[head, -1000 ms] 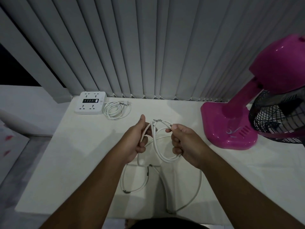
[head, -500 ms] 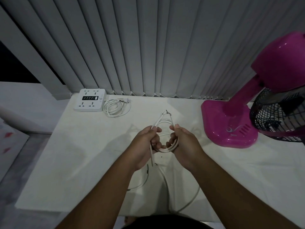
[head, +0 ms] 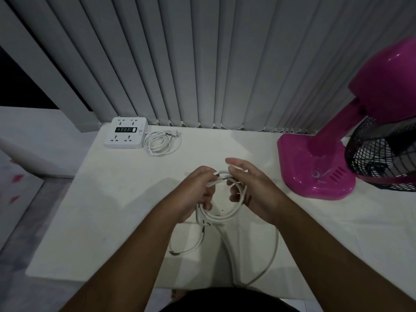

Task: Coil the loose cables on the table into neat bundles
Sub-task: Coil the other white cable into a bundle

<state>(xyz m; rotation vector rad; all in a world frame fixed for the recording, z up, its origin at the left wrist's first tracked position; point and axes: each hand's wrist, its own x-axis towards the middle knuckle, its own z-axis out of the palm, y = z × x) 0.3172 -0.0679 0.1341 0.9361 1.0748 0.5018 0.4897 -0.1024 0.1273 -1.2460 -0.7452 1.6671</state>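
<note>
The left hand (head: 195,192) has its fingers curled around the left side of a small coil of white cable (head: 225,218), so it's clamping the loops together. The right hand (head: 254,190) is on the other side of the same coil. Its fingers are hooked through the loops and a strand is pinched up top near the thumb, so both hands have a hold on it. The coil sits between the two hands, just above the worktop (head: 112,210), to the left of the pink fan (head: 315,172) and a bit nearer the person than its base.

Not all of the cable is wound up. A long stretch hangs out of the coil and sweeps toward the near edge of the worktop, nearer the person than the fan. A thinner end curls off under the left forearm, and its tip is too small to make out.

Well to the left of the fan, at the back edge, there's a white power strip (head: 126,132) with its own cord (head: 162,143) coiled up right beside it. The fan's black grille (head: 382,158) tilts down over its base, and grey vertical blinds (head: 202,64) hang behind everything.
</note>
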